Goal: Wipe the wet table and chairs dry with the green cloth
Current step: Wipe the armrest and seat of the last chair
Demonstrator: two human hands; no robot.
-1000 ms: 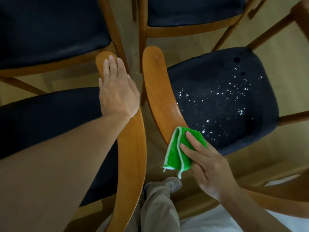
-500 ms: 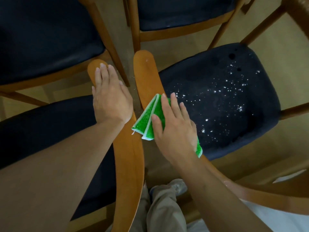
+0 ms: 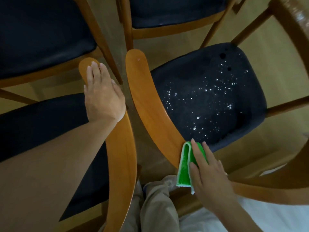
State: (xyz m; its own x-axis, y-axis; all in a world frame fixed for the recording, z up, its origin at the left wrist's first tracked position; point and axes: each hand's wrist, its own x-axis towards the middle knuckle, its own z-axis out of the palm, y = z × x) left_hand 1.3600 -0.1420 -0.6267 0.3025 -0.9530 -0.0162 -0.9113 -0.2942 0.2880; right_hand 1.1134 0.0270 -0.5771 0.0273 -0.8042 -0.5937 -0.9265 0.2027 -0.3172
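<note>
1. Head view: right hand (image 3: 210,171) presses the folded green cloth (image 3: 184,166) with flat fingers onto the curved wooden backrest (image 3: 150,113) of the right-hand chair, lower centre of frame. Step in hand, I judge: drying that rail.
2. Left hand (image 3: 103,96) lies flat, grasping nothing, on the neighbouring chair's backrest (image 3: 122,164).
3. Next: the dark seat (image 3: 209,101), centre right, carries droplets (image 3: 200,94); cloth must move there.
4. Two more chairs (image 3: 167,15) crowd the upper frame; trouser leg (image 3: 157,206) below.
</note>
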